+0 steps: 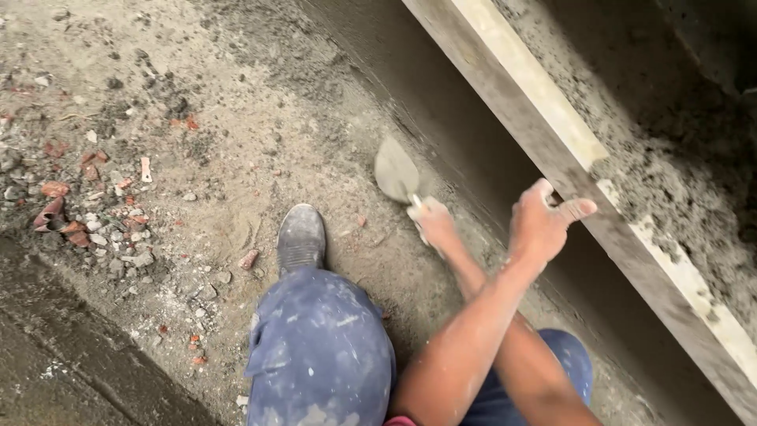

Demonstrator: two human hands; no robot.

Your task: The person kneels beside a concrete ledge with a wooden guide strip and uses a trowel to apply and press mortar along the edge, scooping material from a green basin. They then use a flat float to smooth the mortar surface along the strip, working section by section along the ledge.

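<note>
My arms are crossed in front of me. My right hand (434, 222) is closed on the handle of a small mortar-covered trowel (395, 172), whose blade points up and left over the dirt floor beside a freshly plastered grey wall face (441, 102). My left hand (542, 227) reaches over the right forearm, fingers apart. It rests against the edge of a long wooden plank (544, 118) that runs diagonally along the top of the wall. Rough wet mortar (670, 173) lies beyond the plank.
My left knee in paint-spattered blue trousers (319, 347) and a dusty shoe (300, 237) are at the lower centre. Broken brick bits and rubble (79, 205) lie scattered on the dirt at left. A dark concrete strip (71, 355) runs along the lower left.
</note>
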